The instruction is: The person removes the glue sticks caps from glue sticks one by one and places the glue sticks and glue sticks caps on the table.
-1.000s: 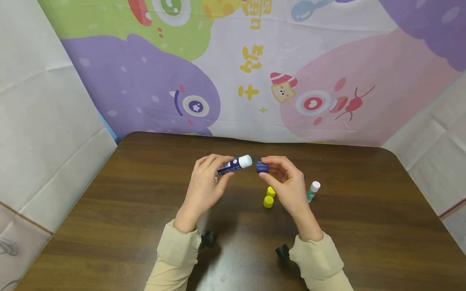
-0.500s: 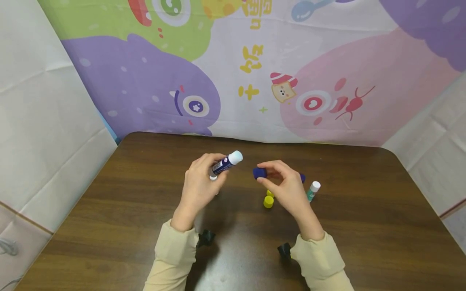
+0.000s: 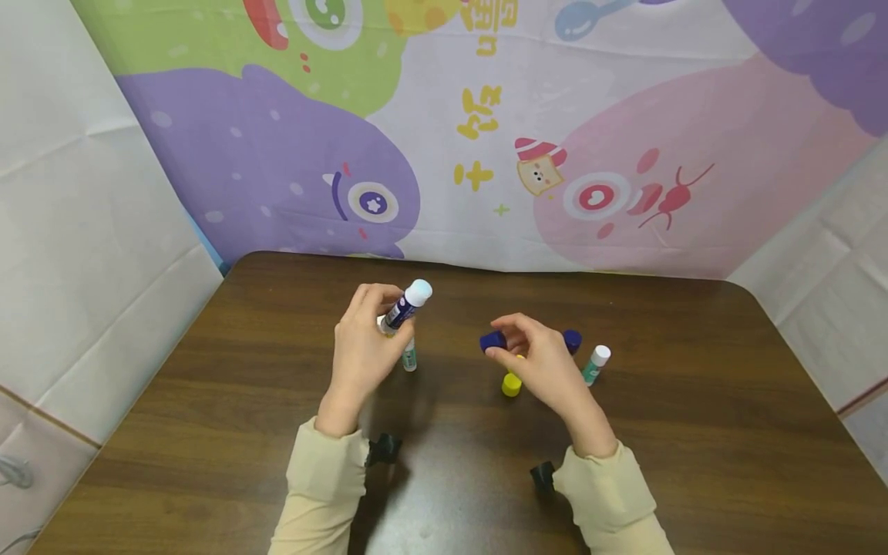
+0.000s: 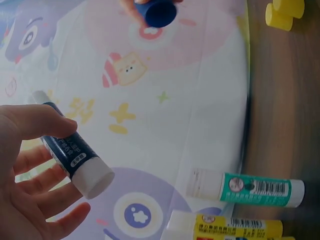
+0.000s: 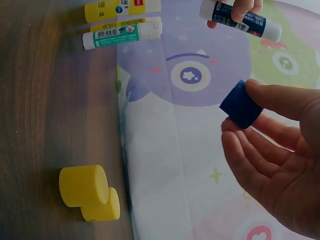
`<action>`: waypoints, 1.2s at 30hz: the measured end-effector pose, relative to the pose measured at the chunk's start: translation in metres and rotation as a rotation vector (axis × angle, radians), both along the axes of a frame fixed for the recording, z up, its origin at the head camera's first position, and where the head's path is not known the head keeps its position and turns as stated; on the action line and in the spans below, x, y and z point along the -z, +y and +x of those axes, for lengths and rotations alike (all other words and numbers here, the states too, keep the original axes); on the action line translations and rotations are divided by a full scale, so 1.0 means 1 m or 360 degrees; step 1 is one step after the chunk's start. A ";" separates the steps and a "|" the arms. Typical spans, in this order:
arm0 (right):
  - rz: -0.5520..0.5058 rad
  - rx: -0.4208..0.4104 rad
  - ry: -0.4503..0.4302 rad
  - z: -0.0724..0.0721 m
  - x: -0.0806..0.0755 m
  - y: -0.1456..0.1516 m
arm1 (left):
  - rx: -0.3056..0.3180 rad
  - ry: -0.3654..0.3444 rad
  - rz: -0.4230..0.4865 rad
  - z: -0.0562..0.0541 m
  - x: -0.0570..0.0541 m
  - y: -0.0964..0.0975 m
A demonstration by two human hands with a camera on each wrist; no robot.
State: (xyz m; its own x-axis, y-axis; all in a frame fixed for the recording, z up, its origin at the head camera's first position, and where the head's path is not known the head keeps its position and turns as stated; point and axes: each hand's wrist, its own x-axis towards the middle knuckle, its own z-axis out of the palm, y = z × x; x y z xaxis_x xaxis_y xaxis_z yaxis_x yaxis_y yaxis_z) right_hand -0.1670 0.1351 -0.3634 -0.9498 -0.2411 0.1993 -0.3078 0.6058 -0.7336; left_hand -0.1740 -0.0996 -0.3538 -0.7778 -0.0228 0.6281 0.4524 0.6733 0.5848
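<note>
Shifted leftward since the earlier frame, the left hand [image 3: 359, 351] grips a navy-labelled glue stick [image 3: 400, 312], tilted, near a standing green-labelled stick [image 3: 409, 357]; rightward, the right hand [image 3: 544, 366] pinches a blue cap [image 3: 492, 341] near 2 yellow caps [image 5: 83, 186]. Step in hand — apparently setting aside the uncapped stick; the next move calls for steady, upright placement.

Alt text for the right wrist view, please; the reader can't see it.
A right hand pinches a blue cap. Along the top, the left hand holds a navy glue stick, with two yellow sticks and one green stick nearby; two yellow caps sit at lower left.
</note>
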 end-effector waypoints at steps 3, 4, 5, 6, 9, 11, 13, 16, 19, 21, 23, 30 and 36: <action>0.0065 -0.0011 -0.0079 0.000 0.002 -0.002 | -0.0033 -0.0043 0.0012 -0.001 0.000 -0.005; 0.0090 -0.0018 -0.0093 0.000 0.002 -0.002 | -0.0043 -0.0060 0.0018 -0.001 0.000 -0.006; 0.0112 -0.0026 -0.0103 0.000 0.003 -0.003 | -0.0050 -0.0076 0.0027 -0.001 0.001 -0.008; 0.0133 -0.0034 -0.0107 0.000 0.003 -0.003 | -0.0059 -0.0088 0.0034 -0.002 0.001 -0.009; 0.0219 -0.0073 -0.0097 0.000 0.004 -0.004 | -0.0087 -0.0121 0.0057 -0.002 0.000 -0.014; 0.0279 -0.0108 -0.0100 0.000 0.005 -0.003 | -0.0115 -0.0144 0.0071 -0.003 0.001 -0.017; 0.0337 -0.0143 -0.0121 0.000 0.006 -0.003 | -0.0154 -0.0171 0.0085 -0.003 0.001 -0.019; 0.0423 -0.0185 -0.0173 0.000 0.008 -0.003 | -0.0234 -0.0211 0.0103 -0.004 0.002 -0.023; 0.0509 -0.0218 -0.0198 0.000 0.010 -0.004 | -0.0322 -0.0226 0.0110 -0.005 0.003 -0.028; 0.0557 -0.0240 -0.0197 0.000 0.012 -0.005 | -0.0369 -0.0215 0.0114 -0.006 0.005 -0.031; 0.0593 -0.0267 -0.0191 0.000 0.013 -0.005 | -0.0409 -0.0203 0.0116 -0.008 0.008 -0.035; 0.0752 -0.0363 -0.0257 0.001 0.013 -0.004 | -0.0457 -0.0365 0.0142 -0.013 0.017 -0.043; 0.0819 -0.0356 -0.0334 0.003 0.012 -0.005 | -0.0522 -0.0573 0.0143 -0.019 0.028 -0.044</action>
State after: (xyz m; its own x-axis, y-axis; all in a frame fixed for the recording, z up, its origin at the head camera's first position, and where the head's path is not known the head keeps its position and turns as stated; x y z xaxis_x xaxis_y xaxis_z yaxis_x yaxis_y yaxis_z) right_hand -0.1637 0.1298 -0.3758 -0.8712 -0.4559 -0.1823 -0.3493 0.8365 -0.4223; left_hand -0.1925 -0.1438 -0.3819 -0.8878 -0.3447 0.3050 -0.0165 0.6861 0.7274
